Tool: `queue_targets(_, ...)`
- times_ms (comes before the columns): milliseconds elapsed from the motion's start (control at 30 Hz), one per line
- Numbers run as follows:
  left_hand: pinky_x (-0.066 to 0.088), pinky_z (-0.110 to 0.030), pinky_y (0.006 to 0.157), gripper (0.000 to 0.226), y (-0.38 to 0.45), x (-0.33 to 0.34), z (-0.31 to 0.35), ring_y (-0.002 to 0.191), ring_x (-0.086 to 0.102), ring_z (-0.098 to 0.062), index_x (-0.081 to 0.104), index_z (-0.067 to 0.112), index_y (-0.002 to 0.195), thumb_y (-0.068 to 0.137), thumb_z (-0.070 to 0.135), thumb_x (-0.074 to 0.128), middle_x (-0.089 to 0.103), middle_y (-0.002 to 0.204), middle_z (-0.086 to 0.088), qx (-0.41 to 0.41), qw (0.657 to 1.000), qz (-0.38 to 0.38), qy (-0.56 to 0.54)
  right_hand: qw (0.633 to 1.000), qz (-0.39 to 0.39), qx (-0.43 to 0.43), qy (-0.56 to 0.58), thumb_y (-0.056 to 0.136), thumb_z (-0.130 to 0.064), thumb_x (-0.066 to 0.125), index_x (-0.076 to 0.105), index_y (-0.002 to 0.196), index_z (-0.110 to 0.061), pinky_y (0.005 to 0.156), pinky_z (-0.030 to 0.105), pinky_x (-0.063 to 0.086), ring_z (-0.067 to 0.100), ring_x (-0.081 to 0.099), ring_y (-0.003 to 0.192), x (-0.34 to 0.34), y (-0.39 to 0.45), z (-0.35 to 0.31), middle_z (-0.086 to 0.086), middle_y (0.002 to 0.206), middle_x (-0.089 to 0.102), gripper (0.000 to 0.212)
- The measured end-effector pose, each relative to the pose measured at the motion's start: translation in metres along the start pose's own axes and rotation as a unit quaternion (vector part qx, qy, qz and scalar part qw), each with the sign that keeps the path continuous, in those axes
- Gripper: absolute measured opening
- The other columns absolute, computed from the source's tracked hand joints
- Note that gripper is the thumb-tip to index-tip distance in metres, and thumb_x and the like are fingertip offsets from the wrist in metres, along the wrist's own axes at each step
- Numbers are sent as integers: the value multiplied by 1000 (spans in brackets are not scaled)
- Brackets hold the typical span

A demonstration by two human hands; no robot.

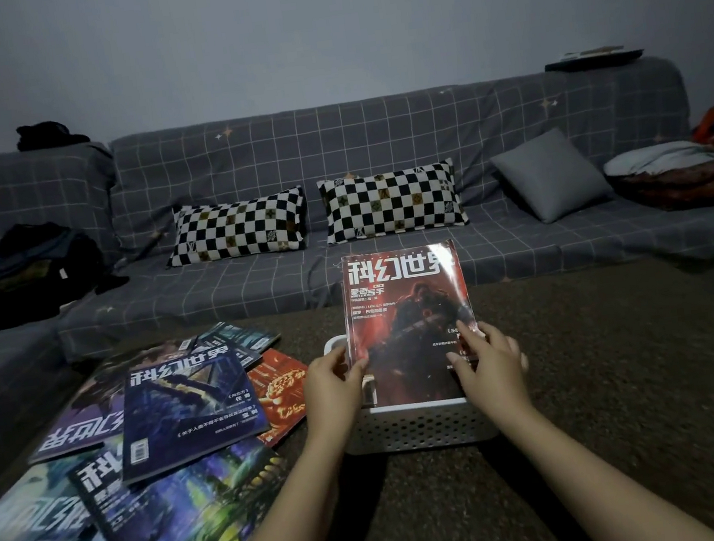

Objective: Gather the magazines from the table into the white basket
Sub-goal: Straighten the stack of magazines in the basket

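Dim room, plain grey wall behind. Grey checked sofa (pixel 340 227) runs across the back, carrying two black-and-white checkered pillows (pixel 237 228), a plain grey cushion (pixel 551 174), dark clothes heaped at its left end (pixel 28 272) and a rumpled bundle at its right end (pixel 678 169).

Brown speckled worktop (pixel 631 370) in front. White basket (pixel 417 428), perforated walls, sits at centre near the sofa-side edge. Loose pile of magazines (pixel 142 444) spread on the worktop to the left of the basket, overlapping one another at odd angles; a blue-covered one (pixel 192 410) lies on top, an orange-red one (pixel 280 389) pokes out nearest the basket.

Red magazine (pixel 407 322) stands upright in the basket, cover facing the camera, top half well above the rim. Nothing lies between the pile and the basket.

Both forearms reach forward from the bottom edge. Left hand (pixel 332 387) pinches the magazine's left edge, fingers curled onto the cover. Right hand (pixel 487 362) holds the lower right edge, fingers spread over the cover. Both grips narrow, closed on the red magazine.

Magazine's bottom edge is hidden inside the basket; whether it touches the floor of the basket cannot be told. Basket's far rim mostly hidden behind the cover. Pile cut off at the left and lower frame edges. Glare on the cover's right side.
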State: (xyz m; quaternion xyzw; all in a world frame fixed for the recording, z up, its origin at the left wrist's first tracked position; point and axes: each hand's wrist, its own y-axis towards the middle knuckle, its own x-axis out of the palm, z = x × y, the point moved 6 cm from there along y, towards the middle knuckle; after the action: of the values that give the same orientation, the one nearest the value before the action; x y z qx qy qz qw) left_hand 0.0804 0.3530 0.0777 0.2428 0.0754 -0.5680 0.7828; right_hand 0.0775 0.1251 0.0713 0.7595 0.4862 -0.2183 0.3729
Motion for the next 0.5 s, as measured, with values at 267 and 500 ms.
queue_targets(267,48,-27,85,20,-31,-50,-5,96,60,-13,69,10,107,91,18,60,68,105,-2,-17,998,40,-40,978,-48,-172,104,89,-26,59,58,125,-23,102,32,32,17,43,119,22,-45,-93,-5,125,59,36)
queue_targets(500,47,-29,83,19,-43,-100,-31,95,60,-12,68,18,104,95,25,53,66,99,5,-66,996,43,-38,964,-112,-186,155,90,-24,58,59,124,-21,99,32,38,18,50,116,64,-72,-141,1,123,62,34)
